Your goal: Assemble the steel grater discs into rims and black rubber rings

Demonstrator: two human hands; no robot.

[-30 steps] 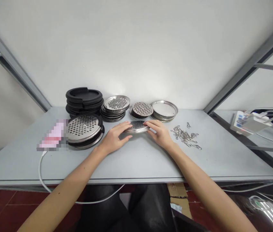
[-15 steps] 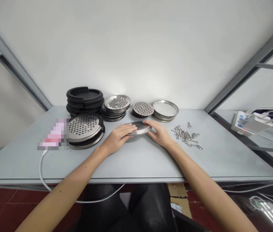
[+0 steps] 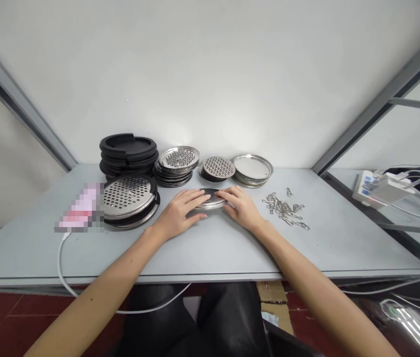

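Observation:
A round metal grater disc with a silver rim (image 3: 213, 202) lies on the table in front of me, dark holes showing in its middle. My left hand (image 3: 180, 210) rests on its left side, fingers on top and thumb spread away toward me. On the right side, my right hand (image 3: 241, 206) touches the top with its fingertips, fingers slightly bent and apart. Both hands cover parts of the disc. Behind it stand a stack topped by a small grater disc (image 3: 218, 167), a stack with a rough grater disc (image 3: 179, 158) and a stack of plain silver trays (image 3: 253, 167).
At the left, black ring holders (image 3: 130, 154) stand behind a large grater disc (image 3: 128, 197) on a stack. A blurred pink object (image 3: 79, 208) with a white cable lies further left. Metal clips (image 3: 284, 208) and a power strip (image 3: 371, 188) are at the right.
The disc has come down flat onto the table from a slightly raised, tilted position. My hands have loosened from its edges, and my left thumb has spread away from it.

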